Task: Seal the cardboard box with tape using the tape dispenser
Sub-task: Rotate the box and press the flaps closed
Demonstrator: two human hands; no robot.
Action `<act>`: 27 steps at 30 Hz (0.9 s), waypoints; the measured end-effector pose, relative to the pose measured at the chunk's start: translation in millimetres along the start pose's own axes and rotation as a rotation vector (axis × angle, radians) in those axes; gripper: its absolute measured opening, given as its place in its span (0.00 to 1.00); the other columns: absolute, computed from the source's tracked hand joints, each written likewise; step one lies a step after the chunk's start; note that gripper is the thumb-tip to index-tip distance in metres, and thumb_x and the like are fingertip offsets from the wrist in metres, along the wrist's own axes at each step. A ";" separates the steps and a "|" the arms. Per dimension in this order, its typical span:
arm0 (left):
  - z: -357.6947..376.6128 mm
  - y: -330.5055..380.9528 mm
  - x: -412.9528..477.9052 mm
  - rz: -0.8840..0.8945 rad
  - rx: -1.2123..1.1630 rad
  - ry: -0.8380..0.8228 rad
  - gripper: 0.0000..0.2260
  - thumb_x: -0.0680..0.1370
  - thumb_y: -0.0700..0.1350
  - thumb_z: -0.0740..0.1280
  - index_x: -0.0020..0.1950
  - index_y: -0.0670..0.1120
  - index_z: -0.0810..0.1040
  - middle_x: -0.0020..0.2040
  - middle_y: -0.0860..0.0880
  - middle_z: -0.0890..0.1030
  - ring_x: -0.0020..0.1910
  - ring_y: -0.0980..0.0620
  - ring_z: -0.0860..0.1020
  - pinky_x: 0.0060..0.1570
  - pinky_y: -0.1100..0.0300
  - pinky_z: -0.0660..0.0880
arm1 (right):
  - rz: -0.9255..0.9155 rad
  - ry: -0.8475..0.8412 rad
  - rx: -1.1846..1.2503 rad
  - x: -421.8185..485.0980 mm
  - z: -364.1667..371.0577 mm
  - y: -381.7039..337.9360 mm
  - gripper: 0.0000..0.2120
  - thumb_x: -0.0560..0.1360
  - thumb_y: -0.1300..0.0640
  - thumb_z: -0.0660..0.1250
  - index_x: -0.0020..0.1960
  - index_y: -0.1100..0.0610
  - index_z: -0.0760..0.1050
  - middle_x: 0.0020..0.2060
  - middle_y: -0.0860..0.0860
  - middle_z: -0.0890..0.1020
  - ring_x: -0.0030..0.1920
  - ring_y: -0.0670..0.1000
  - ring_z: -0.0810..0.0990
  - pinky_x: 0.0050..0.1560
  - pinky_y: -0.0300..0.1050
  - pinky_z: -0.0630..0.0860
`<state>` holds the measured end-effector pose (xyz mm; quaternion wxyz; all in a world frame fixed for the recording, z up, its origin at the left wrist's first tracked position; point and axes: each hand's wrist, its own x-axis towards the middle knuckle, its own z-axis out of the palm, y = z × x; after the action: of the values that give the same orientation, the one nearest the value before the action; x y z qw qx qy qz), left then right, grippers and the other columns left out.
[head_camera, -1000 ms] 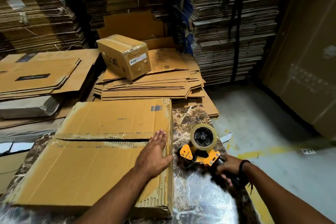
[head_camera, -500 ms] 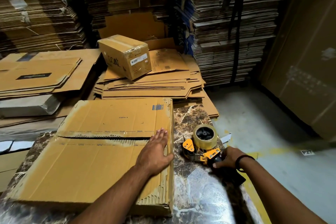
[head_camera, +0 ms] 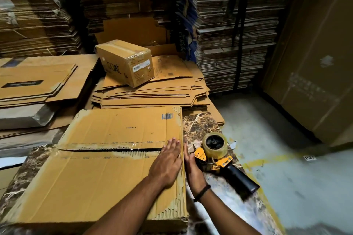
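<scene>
Both hands are flat and hold nothing.

Left hand (head_camera: 168, 160): palm down on top of the cardboard box (head_camera: 107, 173), at its right edge. The fingertips reach the right end of the centre seam (head_camera: 114, 149).

Right hand (head_camera: 191, 166): fingers straight, palm turned toward the box's right side wall, in the gap between the box and the tape dispenser (head_camera: 217, 158). It looks to be touching the box wall; can't tell for sure. There's a dark band (head_camera: 202, 192) on that wrist.

The hands are close together, with only the box's top right edge between them.

The box sits on the marble-pattern desk (head_camera: 198, 126) and covers most of its left part. The seam is gaping, a dark slit between the two top flaps with torn old tape residue along it. A blue barcode (head_camera: 167, 116) is at the far right corner of the top.

The dispenser lies on the desk just right of the right hand, ungripped. It has a yellow body and a clear tape roll (head_camera: 214, 144) on the far side, and its black handle (head_camera: 240, 177) points near-right, toward the desk edge.

Beyond the desk is a low pile of flattened cartons (head_camera: 152, 93) with a small taped box (head_camera: 126, 62) resting tilted on top. There are more flattened cartons (head_camera: 38, 82) to the left.

On the right is concrete floor (head_camera: 267, 124) with a yellow line (head_camera: 271, 159) and a "P27" label (head_camera: 309, 157).

At the back are tall stacks of flat cardboard (head_camera: 229, 25), with a large cardboard panel (head_camera: 315, 63) at far right.
</scene>
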<state>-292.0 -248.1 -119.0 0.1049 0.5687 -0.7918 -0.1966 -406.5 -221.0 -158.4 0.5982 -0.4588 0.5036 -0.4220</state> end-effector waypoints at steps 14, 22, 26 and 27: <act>-30.1 -3.2 9.1 -0.068 -0.598 -0.130 0.21 0.81 0.39 0.54 0.74 0.46 0.60 0.76 0.46 0.58 0.74 0.48 0.56 0.69 0.59 0.57 | 0.131 0.040 -0.328 0.0 -5.0 -52.6 0.32 0.76 0.36 0.43 0.75 0.50 0.57 0.73 0.50 0.64 0.72 0.49 0.64 0.69 0.39 0.63; -45.1 -78.6 -13.0 0.177 0.158 -0.044 0.23 0.81 0.57 0.48 0.76 0.55 0.53 0.76 0.57 0.51 0.75 0.59 0.48 0.73 0.54 0.45 | -0.050 -0.053 -1.427 9.9 29.2 -64.8 0.26 0.82 0.47 0.43 0.77 0.55 0.45 0.78 0.49 0.47 0.77 0.47 0.43 0.75 0.47 0.42; -71.5 -131.3 -31.3 0.161 0.262 -0.074 0.26 0.79 0.63 0.44 0.76 0.56 0.53 0.76 0.58 0.52 0.74 0.60 0.50 0.72 0.55 0.47 | 0.023 -0.045 -1.535 11.4 32.9 -68.9 0.27 0.81 0.45 0.43 0.77 0.54 0.46 0.78 0.49 0.47 0.77 0.47 0.44 0.75 0.51 0.42; -76.3 -139.2 -35.4 0.136 0.279 -0.071 0.28 0.78 0.64 0.43 0.76 0.55 0.53 0.76 0.58 0.52 0.74 0.59 0.49 0.72 0.55 0.47 | 0.044 -0.027 -1.556 14.0 37.1 -70.5 0.28 0.81 0.45 0.42 0.77 0.55 0.46 0.78 0.50 0.48 0.77 0.48 0.45 0.75 0.51 0.43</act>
<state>-130.9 -267.8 -108.2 0.0098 0.5157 -0.8512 -0.0971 -370.9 -245.6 -90.1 0.1184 -0.7416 0.6565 0.0705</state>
